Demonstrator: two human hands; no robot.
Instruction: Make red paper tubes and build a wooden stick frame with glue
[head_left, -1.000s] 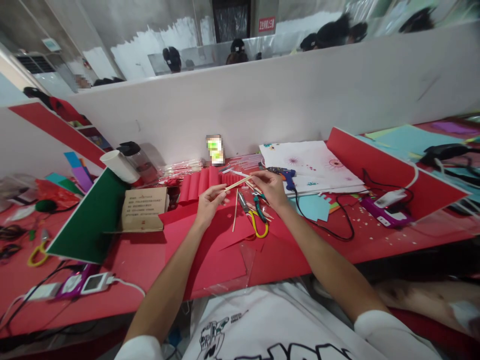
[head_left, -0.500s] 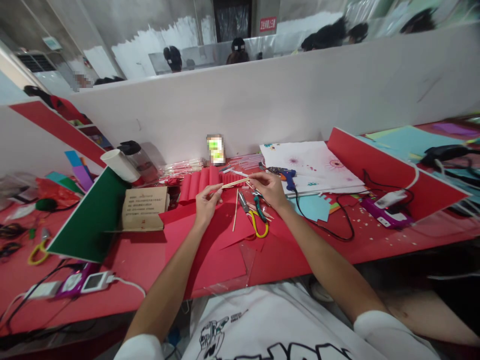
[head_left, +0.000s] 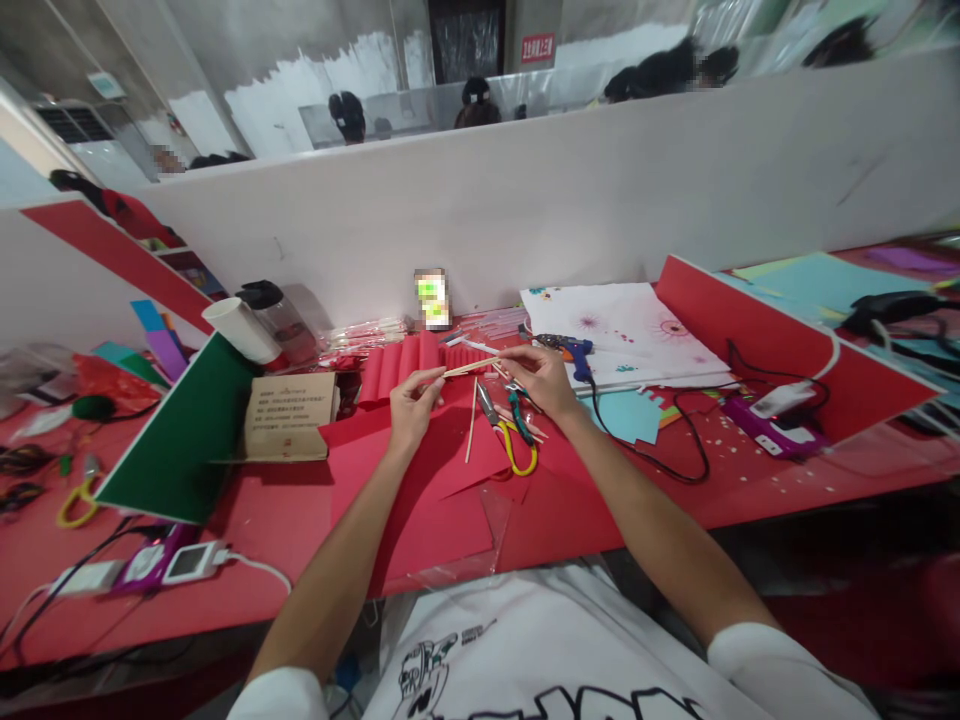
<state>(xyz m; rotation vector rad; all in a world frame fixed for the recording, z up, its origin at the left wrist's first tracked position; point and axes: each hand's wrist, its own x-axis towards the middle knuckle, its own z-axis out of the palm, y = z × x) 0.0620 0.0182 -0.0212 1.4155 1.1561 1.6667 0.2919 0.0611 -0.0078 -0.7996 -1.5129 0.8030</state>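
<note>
My left hand (head_left: pixel 413 402) and my right hand (head_left: pixel 541 379) each pinch one end of a thin wooden stick (head_left: pixel 471 367), held almost level above the red table. Under the stick lies pleated red paper (head_left: pixel 409 368) and flat red paper sheets (head_left: pixel 427 490). Another loose stick (head_left: pixel 471 432) lies on the sheets between my hands. Yellow-handled scissors (head_left: pixel 514 441) and green-handled pliers (head_left: pixel 518 411) lie just below my right hand.
A blue glue gun (head_left: pixel 568 349) with a black cord lies on a white patterned sheet (head_left: pixel 622 330). A cardboard box (head_left: pixel 290 415), a green board (head_left: pixel 180 435), a white cup (head_left: pixel 240 330) and a dark bottle stand at left. Chargers and cables lie at both sides. A white partition closes the back.
Both hands have drawn slightly closer together and the stick has lifted a little. Nothing else on the table has moved.
</note>
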